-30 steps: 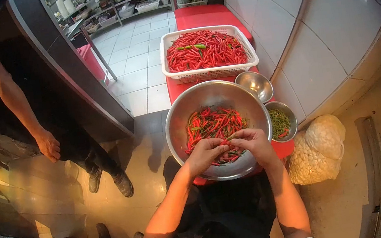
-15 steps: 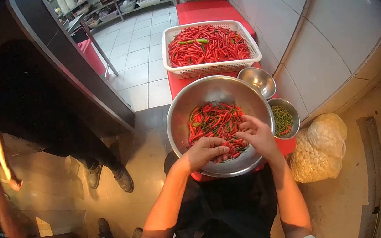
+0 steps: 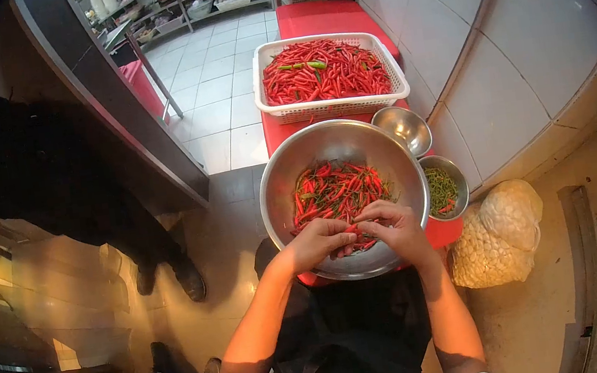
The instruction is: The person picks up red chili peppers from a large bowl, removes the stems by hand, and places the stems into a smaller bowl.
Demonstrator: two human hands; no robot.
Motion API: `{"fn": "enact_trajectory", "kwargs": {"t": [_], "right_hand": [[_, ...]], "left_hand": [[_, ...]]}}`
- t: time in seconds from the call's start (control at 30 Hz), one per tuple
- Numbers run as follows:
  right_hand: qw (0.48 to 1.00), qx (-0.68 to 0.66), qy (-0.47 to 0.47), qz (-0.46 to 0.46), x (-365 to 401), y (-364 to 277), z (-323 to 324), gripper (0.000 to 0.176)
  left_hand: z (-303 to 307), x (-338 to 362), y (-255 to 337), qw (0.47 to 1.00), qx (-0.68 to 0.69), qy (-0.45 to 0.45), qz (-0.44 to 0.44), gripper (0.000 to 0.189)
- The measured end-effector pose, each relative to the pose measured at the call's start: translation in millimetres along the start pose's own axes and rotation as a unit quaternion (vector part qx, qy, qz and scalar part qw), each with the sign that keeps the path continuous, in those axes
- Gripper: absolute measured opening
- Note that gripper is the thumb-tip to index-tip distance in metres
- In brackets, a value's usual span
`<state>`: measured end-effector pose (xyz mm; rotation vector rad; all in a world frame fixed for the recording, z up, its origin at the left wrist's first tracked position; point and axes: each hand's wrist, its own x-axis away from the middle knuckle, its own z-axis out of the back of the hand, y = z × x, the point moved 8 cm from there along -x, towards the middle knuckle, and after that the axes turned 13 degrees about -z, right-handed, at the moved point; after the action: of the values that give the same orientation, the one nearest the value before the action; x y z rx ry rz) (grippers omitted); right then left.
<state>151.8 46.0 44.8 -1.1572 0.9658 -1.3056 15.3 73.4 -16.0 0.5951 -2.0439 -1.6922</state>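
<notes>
A wide steel bowl (image 3: 272,156) holds a heap of red chili peppers (image 3: 340,188) with green stems among them. Over its near side, my left hand (image 3: 317,243) is closed, pinching a red chili pepper (image 3: 352,229) between thumb and fingers. My right hand (image 3: 393,227) meets it from the right, thumb and fingertips pinched at the same pepper's end; the exact contact is partly hidden. Right of the big bowl, a small steel bowl (image 3: 460,169) contains green stems (image 3: 441,190) and a few red bits.
Behind the bowl, a white plastic basket (image 3: 400,90) full of red chilies stands on a red bench (image 3: 325,17). Another small steel bowl (image 3: 404,127) sits by the tiled wall (image 3: 504,84). A bag of pale cloves (image 3: 497,236) lies at right. People's dark-clothed legs (image 3: 159,246) show at left.
My right hand has come down and left, from above the chilies to my left hand, and now pinches at the pepper. At the left, another person's arm has gone from view.
</notes>
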Motion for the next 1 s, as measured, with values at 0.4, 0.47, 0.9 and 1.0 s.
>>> {"fn": "enact_trajectory", "kwargs": {"t": [0.4, 0.47, 0.9, 1.0], "right_hand": [[0.934, -0.296, -0.144, -0.138, 9.5, 33.8, -6.4, 0.011], [0.972, -0.177, 0.007, -0.151, 16.9, 10.2, 24.6, 0.012], [0.886, 0.212, 0.412, 0.018, 45.6, 14.0, 116.9, 0.022], [0.895, 0.227, 0.370, 0.102, 57.9, -11.7, 62.8, 0.012]], "left_hand": [[-22.2, 6.9, 22.0, 0.996, -0.030, -0.086, 0.009, 0.021], [-18.8, 5.8, 24.3, 0.998, -0.008, -0.057, 0.005, 0.021], [18.3, -14.0, -25.5, 0.928, 0.287, 0.239, -0.002, 0.025], [32.9, -31.0, -43.4, 0.905, 0.329, 0.269, 0.019, 0.025]]}}
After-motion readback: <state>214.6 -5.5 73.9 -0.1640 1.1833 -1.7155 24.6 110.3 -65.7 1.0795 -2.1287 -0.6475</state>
